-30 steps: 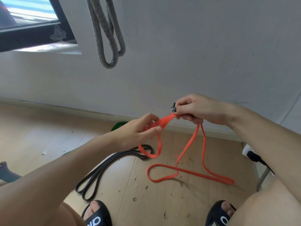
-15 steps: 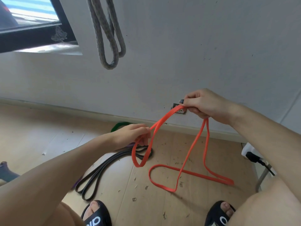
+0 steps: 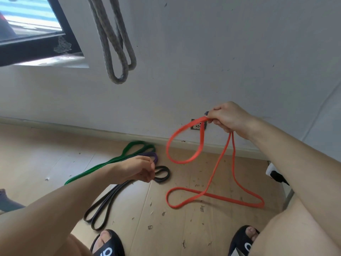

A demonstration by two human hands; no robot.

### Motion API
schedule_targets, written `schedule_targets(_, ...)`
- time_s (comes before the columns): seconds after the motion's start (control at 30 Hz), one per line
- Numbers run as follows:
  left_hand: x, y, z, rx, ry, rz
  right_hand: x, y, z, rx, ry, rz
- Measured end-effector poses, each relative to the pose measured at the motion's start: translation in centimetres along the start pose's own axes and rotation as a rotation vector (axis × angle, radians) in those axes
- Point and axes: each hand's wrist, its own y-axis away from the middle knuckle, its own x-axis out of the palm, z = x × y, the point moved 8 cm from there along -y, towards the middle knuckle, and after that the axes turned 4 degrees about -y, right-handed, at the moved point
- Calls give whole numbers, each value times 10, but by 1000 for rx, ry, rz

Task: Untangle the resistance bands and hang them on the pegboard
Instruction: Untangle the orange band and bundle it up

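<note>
Right hand (image 3: 230, 118) pinches the orange band (image 3: 215, 174); left hand (image 3: 140, 169) hangs loosely curled, holding nothing. Lift until both loops hang free.

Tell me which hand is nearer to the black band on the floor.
Left. The left hand hovers just beside the looped end of the black band, empty. The right hand is higher near the wall, gripping the orange band.

right hand (image 3: 228, 117) gripping orange band (image 3: 214, 170), left hand (image 3: 140, 169) empty
</note>
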Motion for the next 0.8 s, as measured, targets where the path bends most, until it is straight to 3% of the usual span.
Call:
schedule_targets(0.1, -6, -2, -3, 7, 52, -100, 4, 0, -3, 7, 40, 41)
schedule_targets(0.2, -2, -7, -9, 25, -38, -173, 9, 1, 3, -23, 147, 20)
schedule_targets(0.33, 9, -1, -50, 228, -206, -239, 22, 7, 12, -75, 233, 89)
schedule_targets(0.5, 24, 18, -95, 429, -207, -168, 48, 19, 19, -107, 191, 269)
schedule_targets(0.63, 32, 26, -105, 445, -306, -82, 55, 23, 24, -118, 89, 318)
schedule_targets(0.8, 26, 25, -93, 408, -116, 35, 44, 17, 18, -82, 82, 276)
